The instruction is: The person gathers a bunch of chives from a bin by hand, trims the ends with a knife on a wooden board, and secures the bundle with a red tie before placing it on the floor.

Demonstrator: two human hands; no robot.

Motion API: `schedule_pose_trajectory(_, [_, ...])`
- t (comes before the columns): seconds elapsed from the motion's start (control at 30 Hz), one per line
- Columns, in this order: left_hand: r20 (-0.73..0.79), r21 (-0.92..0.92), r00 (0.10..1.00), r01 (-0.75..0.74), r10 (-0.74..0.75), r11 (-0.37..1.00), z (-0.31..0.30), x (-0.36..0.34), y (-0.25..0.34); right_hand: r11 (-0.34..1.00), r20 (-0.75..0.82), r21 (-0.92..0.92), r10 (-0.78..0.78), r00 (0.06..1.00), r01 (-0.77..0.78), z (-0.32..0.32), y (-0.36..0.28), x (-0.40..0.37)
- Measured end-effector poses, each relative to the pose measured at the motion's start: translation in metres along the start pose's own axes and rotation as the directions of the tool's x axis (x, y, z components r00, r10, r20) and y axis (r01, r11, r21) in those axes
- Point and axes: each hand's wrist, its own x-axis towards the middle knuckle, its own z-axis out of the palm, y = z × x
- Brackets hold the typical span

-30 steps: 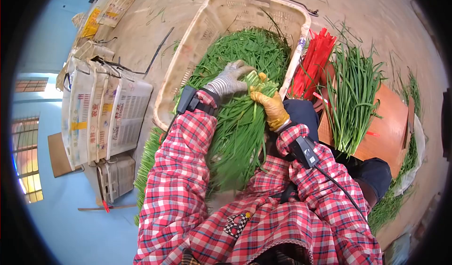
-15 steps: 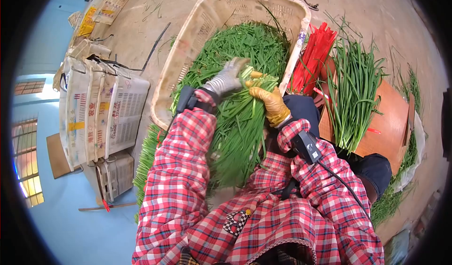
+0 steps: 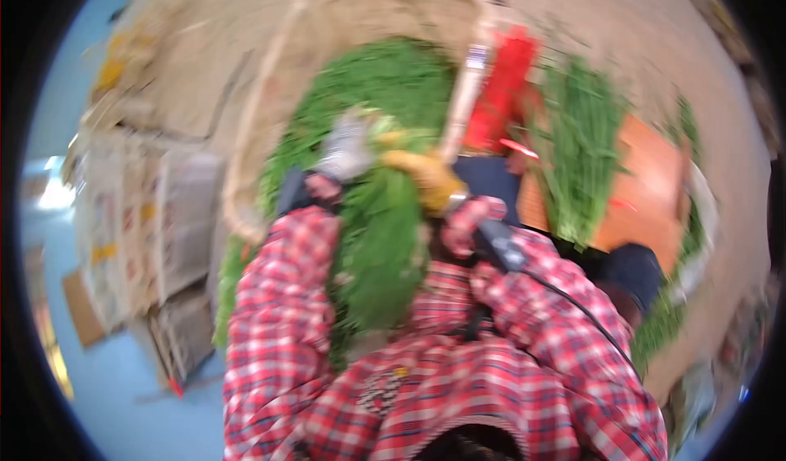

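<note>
Both hands are gloved and close together over the near part of a crate. My left hand [image 3: 345,146], in a grey-white glove, is closed on the left side of a bunch of green stalks [image 3: 381,244]. From the right, my right hand [image 3: 430,181], in a yellow glove, has its fingers wrapped round the same bunch near its pale ends. The leaves hang toward my lap. Beneath and behind, loose greens [image 3: 385,76] fill much of the pale plastic crate [image 3: 274,76]. The frame is blurred, so finger details are unclear.
Red strips [image 3: 501,88] lie right of the crate. Beside them, another bunch of greens [image 3: 577,150] rests on an orange-brown board [image 3: 647,191]. Stacked white crates [image 3: 184,215] stand at the left. More greens [image 3: 659,330] lie on the floor at the right.
The whole view has shifted, so the crate, hands and board appear further left, and the picture is more blurred. Both hands still hold the bunch.
</note>
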Motion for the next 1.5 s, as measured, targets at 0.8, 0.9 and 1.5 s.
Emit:
schedule_pose_trajectory(0.8, [0.212,0.383,0.901,0.281,-0.379,0.88,-0.025,0.063,0.061,0.141,0.04,-0.316,-0.986,0.162,0.938,0.044,-0.153,-0.537])
schedule_pose_trajectory(0.9, [0.019,0.375,0.979,0.181,-0.203,0.909,-0.053,0.082,0.121,-0.228,0.139,-0.81,-0.97,-0.201,0.54,0.047,-0.149,-0.664])
schedule_pose_trajectory(1.5, [0.558,-0.268,-0.366,0.769,0.745,0.579,0.02,-0.096,0.639,-0.639,0.57,-0.749,-0.757,0.319,-0.177,-0.061,-0.022,-0.519])
